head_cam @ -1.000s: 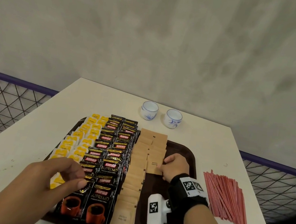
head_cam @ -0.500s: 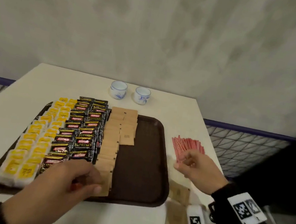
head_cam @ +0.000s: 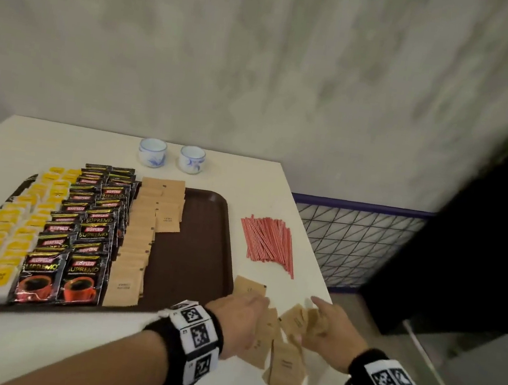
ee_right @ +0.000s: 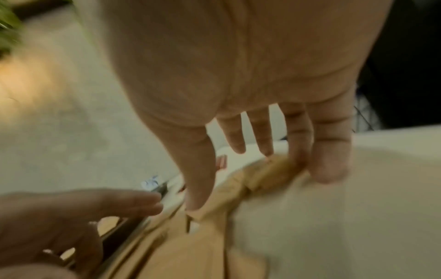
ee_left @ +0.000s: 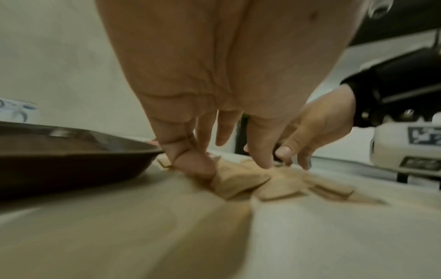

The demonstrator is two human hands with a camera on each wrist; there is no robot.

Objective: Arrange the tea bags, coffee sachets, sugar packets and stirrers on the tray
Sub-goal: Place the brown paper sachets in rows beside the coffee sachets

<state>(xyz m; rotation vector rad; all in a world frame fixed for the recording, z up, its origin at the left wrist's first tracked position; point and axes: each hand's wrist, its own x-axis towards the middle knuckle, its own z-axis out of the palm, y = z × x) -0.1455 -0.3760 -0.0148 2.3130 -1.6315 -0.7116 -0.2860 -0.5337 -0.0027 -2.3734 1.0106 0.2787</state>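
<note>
A brown tray (head_cam: 193,249) holds rows of yellow tea bags (head_cam: 12,225), black coffee sachets (head_cam: 89,229) and brown sugar packets (head_cam: 140,235); its right part is bare. Several loose sugar packets (head_cam: 285,364) lie scattered on the table by the tray's front right corner. My left hand (head_cam: 250,305) reaches over them with straight fingers, and in the left wrist view its thumb (ee_left: 193,166) presses on a packet (ee_left: 241,181). My right hand (head_cam: 317,317) comes from the right with spread fingers (ee_right: 329,162) touching the packets (ee_right: 214,236). Red stirrers (head_cam: 268,242) lie on the table right of the tray.
Two small white-and-blue cups (head_cam: 152,152) (head_cam: 191,159) stand behind the tray. The table's right edge (head_cam: 318,255) runs close to the stirrers and packets, with a wire fence (head_cam: 356,238) and a drop beyond it. A grey wall stands behind the table.
My right hand left the sugar rows, passed the stirrers and came down on the loose packets. My left hand crossed from the tray's front to the same pile. The view swung right.
</note>
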